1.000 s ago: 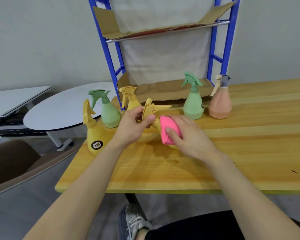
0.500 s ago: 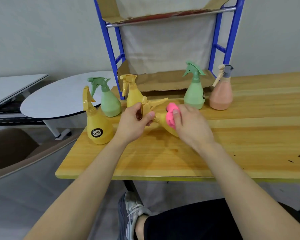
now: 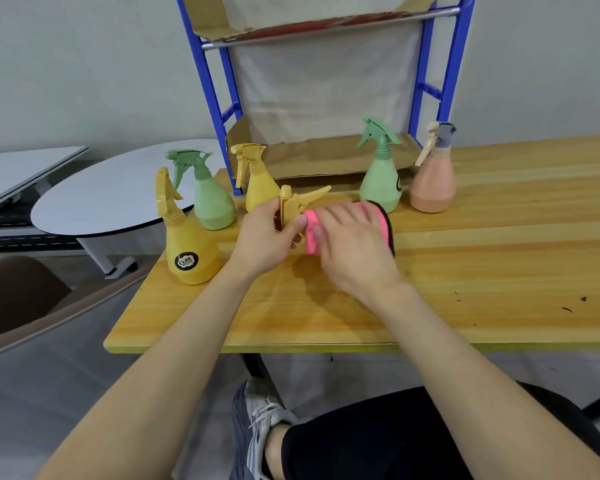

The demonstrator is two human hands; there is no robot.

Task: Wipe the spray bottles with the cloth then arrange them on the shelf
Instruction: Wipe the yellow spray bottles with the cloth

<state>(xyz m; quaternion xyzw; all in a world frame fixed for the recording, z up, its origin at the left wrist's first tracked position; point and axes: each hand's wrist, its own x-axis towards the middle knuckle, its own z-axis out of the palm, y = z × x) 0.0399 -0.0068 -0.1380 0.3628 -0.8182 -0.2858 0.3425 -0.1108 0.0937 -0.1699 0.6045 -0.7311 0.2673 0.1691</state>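
Note:
My left hand (image 3: 265, 237) grips the trigger head of a yellow spray bottle (image 3: 297, 202) that lies tilted over the wooden table (image 3: 465, 271). My right hand (image 3: 350, 247) presses a pink cloth (image 3: 378, 220) with a dark edge around that bottle's body, which the cloth and hand hide. Standing upright on the table are another yellow bottle (image 3: 187, 251) at the left, a green bottle (image 3: 210, 199), a third yellow bottle (image 3: 257, 183), a second green bottle (image 3: 380, 174) and a peach bottle (image 3: 432, 178). The blue shelf (image 3: 219, 98) stands behind them.
Cardboard (image 3: 326, 157) lines the shelf's lower level, and more cardboard lies on the upper level. A white oval table (image 3: 111, 192) sits to the left, below the wooden table's edge. A brown chair (image 3: 14, 292) is at the lower left. My knee and shoe show below the table.
My right hand has slid the pink cloth along the bottle's body, now wrapping it more fully. The left hand keeps its hold on the trigger head. The view has tilted slightly.

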